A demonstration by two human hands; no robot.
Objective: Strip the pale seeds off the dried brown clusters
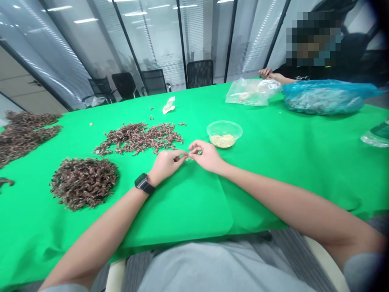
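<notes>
My left hand (167, 165), with a black watch (145, 183) on its wrist, and my right hand (207, 156) meet fingertip to fingertip low over the green cloth. Both are closed in a pinch; whatever lies between the fingers is too small to make out. A few small pale bits (189, 159) show just beneath the fingertips. Beyond my right hand stands a clear plastic bowl (210, 133) with pale yellowish grains (224, 141) in its bottom. A loose spread of small brown, twisted dried pieces (141, 137) lies behind my left hand.
A round heap of similar brown pieces (83, 183) lies left of my left wrist, with larger heaps (26, 136) farther left. Crumpled white paper (169, 105), a clear bag (251, 92) and a full blue bag (325, 97) lie farther back. Another person's hands (272, 76) are at the far edge.
</notes>
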